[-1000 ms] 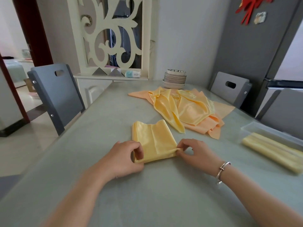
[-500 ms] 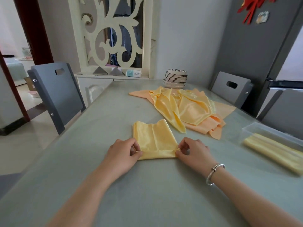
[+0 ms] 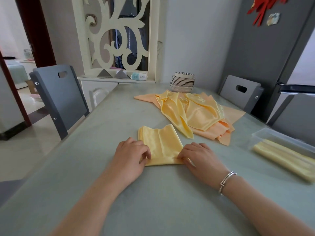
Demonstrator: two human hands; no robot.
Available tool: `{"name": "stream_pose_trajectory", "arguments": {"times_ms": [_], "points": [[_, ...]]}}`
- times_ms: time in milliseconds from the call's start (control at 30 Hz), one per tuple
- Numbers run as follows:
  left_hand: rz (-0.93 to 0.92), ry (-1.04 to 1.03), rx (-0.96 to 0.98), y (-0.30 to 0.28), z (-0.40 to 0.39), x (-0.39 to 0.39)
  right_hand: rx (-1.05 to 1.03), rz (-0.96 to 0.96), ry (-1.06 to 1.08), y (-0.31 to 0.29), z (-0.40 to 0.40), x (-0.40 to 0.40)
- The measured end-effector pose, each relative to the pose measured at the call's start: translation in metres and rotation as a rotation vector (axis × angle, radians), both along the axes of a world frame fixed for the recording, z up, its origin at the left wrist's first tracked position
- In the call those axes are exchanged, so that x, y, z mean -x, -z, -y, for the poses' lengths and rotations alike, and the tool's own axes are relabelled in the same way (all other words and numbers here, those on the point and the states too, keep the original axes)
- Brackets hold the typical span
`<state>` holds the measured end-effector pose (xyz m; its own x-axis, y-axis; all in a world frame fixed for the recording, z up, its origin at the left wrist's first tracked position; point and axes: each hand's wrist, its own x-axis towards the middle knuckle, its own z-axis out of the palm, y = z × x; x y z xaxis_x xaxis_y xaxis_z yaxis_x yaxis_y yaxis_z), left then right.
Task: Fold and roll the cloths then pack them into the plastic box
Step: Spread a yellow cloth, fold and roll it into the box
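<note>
A folded yellow satin cloth (image 3: pixel 160 143) lies flat in front of me on the table, its near edge turned over into a low roll. My left hand (image 3: pixel 130 157) pinches the roll's left end with curled fingers. My right hand (image 3: pixel 198 156) pinches its right end. A heap of loose yellow and orange cloths (image 3: pixel 192 114) lies further back. The clear plastic box (image 3: pixel 265 135) stands at the right edge and holds rolled yellow cloths (image 3: pixel 286 159).
A stack of plates and bowls (image 3: pixel 182 82) stands at the table's far end by the wall. Grey chairs stand at the left (image 3: pixel 58 97) and the right (image 3: pixel 240 92). The grey-green table (image 3: pixel 153 201) stretches bare toward me.
Both hands have turned the cloth's near edge over and moved slightly away from me, so the roll has started and the flat part is shorter.
</note>
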<state>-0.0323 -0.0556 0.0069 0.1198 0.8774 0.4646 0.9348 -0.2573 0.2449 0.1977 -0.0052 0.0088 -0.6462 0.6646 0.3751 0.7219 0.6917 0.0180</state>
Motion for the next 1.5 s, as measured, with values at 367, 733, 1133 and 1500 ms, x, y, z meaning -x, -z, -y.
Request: {"name": "stream_pose_trajectory", "arguments": {"times_ms": [367, 733, 1133, 1500], "points": [[-0.056, -0.035, 0.062, -0.005, 0.004, 0.005, 0.077, -0.008, 0.088, -0.004, 0.0, 0.0], [0.424, -0.183, 0.204, 0.005, -0.003, 0.006, 0.488, -0.555, 0.24, -0.001, -0.007, 0.002], [0.166, -0.199, 0.022, 0.003, -0.005, -0.004, -0.01, -0.122, 0.187, 0.003, -0.011, 0.011], [-0.003, -0.118, 0.03, 0.003, 0.001, -0.004, 0.117, -0.156, 0.098, 0.005, -0.008, 0.0]]}}
